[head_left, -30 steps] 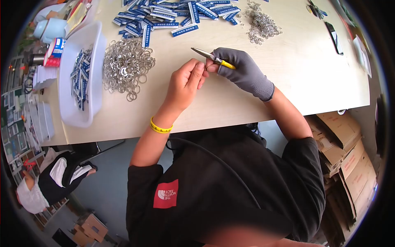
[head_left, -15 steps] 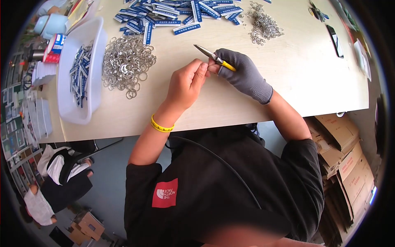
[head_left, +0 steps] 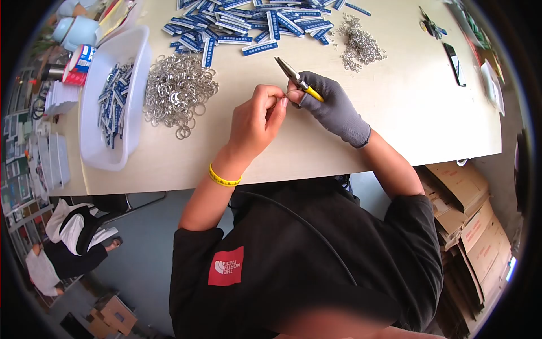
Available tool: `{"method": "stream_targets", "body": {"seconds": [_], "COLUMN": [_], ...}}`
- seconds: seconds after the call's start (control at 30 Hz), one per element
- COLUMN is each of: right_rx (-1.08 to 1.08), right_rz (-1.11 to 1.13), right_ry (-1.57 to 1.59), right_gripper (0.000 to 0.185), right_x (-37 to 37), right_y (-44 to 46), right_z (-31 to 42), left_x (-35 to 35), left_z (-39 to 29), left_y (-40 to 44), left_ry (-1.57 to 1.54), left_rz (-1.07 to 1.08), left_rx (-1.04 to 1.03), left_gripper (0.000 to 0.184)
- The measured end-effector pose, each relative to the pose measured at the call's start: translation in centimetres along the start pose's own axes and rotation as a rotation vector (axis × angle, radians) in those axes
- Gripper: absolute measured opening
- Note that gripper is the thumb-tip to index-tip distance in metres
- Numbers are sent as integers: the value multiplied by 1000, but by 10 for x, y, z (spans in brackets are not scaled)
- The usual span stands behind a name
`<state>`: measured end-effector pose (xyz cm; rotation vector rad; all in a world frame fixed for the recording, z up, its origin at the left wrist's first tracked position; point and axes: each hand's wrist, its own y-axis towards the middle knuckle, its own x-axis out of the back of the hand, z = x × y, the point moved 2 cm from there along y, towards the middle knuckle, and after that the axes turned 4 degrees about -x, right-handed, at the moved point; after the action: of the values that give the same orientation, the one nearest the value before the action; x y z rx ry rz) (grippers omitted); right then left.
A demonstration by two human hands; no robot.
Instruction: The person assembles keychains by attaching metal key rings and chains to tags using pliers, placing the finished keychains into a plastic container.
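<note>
Pressing thumb and forefinger together on left hand (head_left: 252, 123), contents too small to tell, just beside gloved right hand (head_left: 332, 106), curled around pliers (head_left: 292, 73) jutting forward past its fingers, with rings (head_left: 176, 90) farther left.

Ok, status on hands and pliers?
Left hand against gloved right hand; any pinched item too small to tell. Right holding pliers. Ring pile left of hands.
</note>
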<state>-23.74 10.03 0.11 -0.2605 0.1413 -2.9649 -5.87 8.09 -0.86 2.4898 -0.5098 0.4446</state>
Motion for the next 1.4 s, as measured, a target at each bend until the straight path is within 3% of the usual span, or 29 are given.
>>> {"method": "stream_targets", "body": {"seconds": [0.17, 0.23, 0.27, 0.4, 0.5, 0.53, 0.73, 0.83, 1.23, 1.33, 1.4], "right_rx": [212, 394, 433, 354, 190, 324, -18, -91, -118, -324, -244], "right_rz": [6, -200, -193, -60, -11, -15, 97, 56, 54, 191, 89], "right_ry": [-221, -774, -800, -1179, -1209, -1190, 288, 596, 507, 593, 317], "right_gripper": [19, 21, 23, 20, 26, 29, 31, 29, 26, 30, 33], "right_x": [8, 12, 11, -6, -8, -2, 3, -3, 1, 11, 23], "right_y": [44, 79, 96, 122, 127, 126, 56, 33, 24, 25, 17], "right_z": [13, 19, 12, 20, 28, 27, 45, 40, 30, 10, 12], "left_x": [28, 40, 44, 46, 46, 45, 46, 42, 38, 38, 41], "left_z": [6, 9, 9, 8, 9, 10, 3, 2, 4, 4, 4], "left_y": [2, 4, 6, 13, 14, 14, 13, 12, 9, 10, 10], "left_ry": [112, 95, 85, 65, 56, 59, 145, 190, 301, 339, 348], "left_rz": [-88, -126, -108, -121, -137, -145, -165, -149, -105, -139, -173], "left_rx": [-59, -46, -9, -109, -135, -154, -201, -246, -405, -514, -560], "left_gripper": [4, 8, 8, 7, 6, 6, 10, 14, 20, 22, 23]}}
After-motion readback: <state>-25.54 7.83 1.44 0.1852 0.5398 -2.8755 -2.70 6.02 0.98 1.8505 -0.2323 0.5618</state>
